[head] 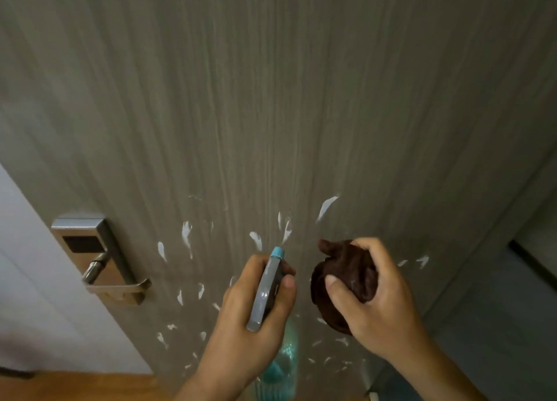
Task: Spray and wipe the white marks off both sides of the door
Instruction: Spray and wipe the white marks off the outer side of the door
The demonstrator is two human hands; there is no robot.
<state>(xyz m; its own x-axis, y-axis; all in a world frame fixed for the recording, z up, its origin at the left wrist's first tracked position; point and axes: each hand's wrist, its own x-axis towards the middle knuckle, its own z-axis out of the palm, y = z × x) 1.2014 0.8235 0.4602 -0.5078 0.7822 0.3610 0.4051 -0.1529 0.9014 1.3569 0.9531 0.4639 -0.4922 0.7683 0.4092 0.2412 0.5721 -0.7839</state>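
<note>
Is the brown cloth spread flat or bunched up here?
Bunched up. The brown cloth is a crumpled wad gripped in the right hand, off the door, not flat against it.

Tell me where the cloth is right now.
The dark brown cloth is bunched in the right hand, low and right of centre in the head view, beside the spray bottle and close to the door.

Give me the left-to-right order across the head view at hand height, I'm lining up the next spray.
Metal lock and lever handle → left hand gripping the spray bottle, nozzle aimed at the door → brown cloth bunched in the right hand → small white marks at the far right.
</note>
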